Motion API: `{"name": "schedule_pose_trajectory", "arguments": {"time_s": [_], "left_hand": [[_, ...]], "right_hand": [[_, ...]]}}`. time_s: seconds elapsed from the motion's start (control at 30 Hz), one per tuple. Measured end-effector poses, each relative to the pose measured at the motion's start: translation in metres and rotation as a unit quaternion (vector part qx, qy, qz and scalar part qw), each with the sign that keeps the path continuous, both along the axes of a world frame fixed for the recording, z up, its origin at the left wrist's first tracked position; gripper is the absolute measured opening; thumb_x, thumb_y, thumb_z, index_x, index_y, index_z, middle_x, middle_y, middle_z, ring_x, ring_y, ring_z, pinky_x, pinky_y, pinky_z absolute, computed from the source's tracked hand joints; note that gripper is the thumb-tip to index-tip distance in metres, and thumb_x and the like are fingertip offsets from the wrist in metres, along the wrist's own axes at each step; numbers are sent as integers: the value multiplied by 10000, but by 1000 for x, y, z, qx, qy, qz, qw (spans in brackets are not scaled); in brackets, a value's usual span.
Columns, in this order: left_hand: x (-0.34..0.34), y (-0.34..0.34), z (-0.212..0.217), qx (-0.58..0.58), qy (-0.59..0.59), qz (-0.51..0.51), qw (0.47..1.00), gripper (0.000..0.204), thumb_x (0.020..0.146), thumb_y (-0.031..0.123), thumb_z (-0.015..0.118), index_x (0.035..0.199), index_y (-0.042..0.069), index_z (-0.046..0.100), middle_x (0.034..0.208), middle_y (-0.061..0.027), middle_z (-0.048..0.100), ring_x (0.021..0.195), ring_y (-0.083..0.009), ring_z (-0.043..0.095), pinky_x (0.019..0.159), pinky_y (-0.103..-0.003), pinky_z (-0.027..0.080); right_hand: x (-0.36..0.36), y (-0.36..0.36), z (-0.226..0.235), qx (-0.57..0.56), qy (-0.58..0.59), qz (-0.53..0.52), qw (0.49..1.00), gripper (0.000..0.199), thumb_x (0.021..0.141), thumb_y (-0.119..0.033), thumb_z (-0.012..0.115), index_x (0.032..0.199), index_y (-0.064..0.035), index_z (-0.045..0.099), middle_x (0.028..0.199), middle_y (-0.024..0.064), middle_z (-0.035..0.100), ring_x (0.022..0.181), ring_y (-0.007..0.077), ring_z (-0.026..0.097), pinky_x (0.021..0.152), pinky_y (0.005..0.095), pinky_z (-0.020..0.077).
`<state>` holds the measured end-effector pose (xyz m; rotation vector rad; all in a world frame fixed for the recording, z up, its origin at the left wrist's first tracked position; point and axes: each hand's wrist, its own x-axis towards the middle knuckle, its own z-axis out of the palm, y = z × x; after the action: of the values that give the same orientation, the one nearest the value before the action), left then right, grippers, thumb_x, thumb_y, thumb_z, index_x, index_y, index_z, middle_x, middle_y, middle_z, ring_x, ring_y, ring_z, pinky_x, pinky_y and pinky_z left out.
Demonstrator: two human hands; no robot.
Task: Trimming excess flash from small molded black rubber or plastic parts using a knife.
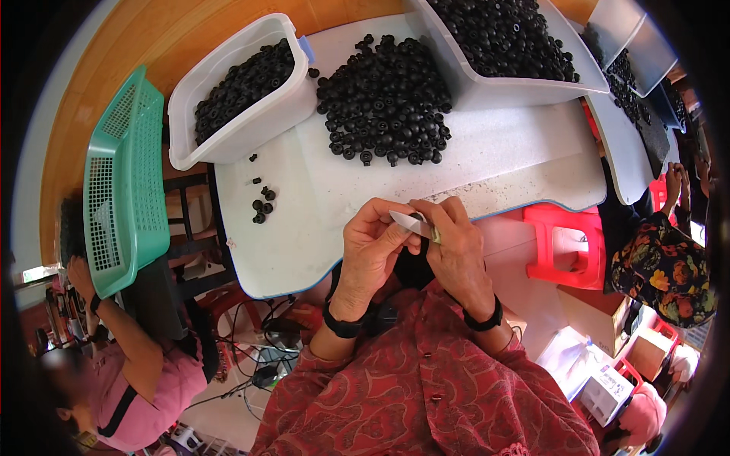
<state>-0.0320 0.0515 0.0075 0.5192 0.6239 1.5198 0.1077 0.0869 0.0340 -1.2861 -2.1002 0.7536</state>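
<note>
Close together at the table's near edge, both my hands are raised in front of my chest. My right hand (462,254) is closed round a small knife (411,223); its pale blade points left and its handle looks greenish. My left hand (365,251) is pinched shut, thumb and forefinger at the blade. Whatever it holds is hidden by the fingers and blade. Beyond my hands lies a heap of small round black plastic parts (388,99), some showing holes. A few loose black parts (262,205) lie on the table's left side.
The white table (304,243) carries a white tub (228,144) and a larger grey-white bin (525,91), both holding black parts. A green basket (144,220) stands left, by a person in pink (152,372). Right are a red stool (566,247) and a person in a flowered top (661,270).
</note>
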Motion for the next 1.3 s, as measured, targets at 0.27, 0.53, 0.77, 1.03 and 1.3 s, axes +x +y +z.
{"name": "schedule_pose_trajectory", "arguments": {"time_s": [0.27, 0.53, 0.77, 1.03, 1.3], "left_hand": [[-2, -3, -2, 50, 34, 17, 998, 130, 891, -3, 601, 1012, -38, 567, 945, -124, 604, 688, -165, 598, 598, -279, 508], [4, -12, 9, 33, 71, -19, 997, 88, 889, -28, 590, 973, -48, 572, 907, -127, 611, 645, -162, 596, 583, -272, 507], [4, -7, -1, -3, -2, -5, 1000, 135, 894, 32, 616, 992, -36, 553, 824, -100, 625, 648, -157, 604, 583, -279, 524], [3, -10, -7, -24, -33, -19, 999, 116, 897, 32, 611, 990, -18, 563, 833, -94, 627, 660, -154, 614, 587, -275, 536], [1, -12, -5, -19, -17, -27, 999, 122, 893, 28, 616, 991, -24, 565, 838, -97, 630, 656, -147, 608, 573, -266, 518]], "right_hand": [[-1, -2, -1, 29, -25, -24, 999, 349, 724, 31, 592, 1044, -104, 626, 850, 100, 527, 672, 311, 599, 530, 420, 468], [13, 9, -18, 30, 33, -83, 996, 214, 847, -4, 568, 1049, -58, 616, 800, 92, 575, 676, 282, 606, 565, 392, 468], [9, 0, 17, -358, 412, 3, 838, 127, 919, -82, 596, 1010, 1, 626, 725, 14, 570, 656, 79, 568, 543, 223, 415], [10, -1, 5, -307, 399, 6, 864, 79, 891, -43, 615, 948, 2, 646, 794, 8, 556, 508, 36, 402, 463, 191, 295], [13, 3, 10, -427, 403, 5, 810, 69, 913, -76, 589, 881, -21, 613, 676, -51, 497, 531, 18, 397, 456, 193, 283]]}}
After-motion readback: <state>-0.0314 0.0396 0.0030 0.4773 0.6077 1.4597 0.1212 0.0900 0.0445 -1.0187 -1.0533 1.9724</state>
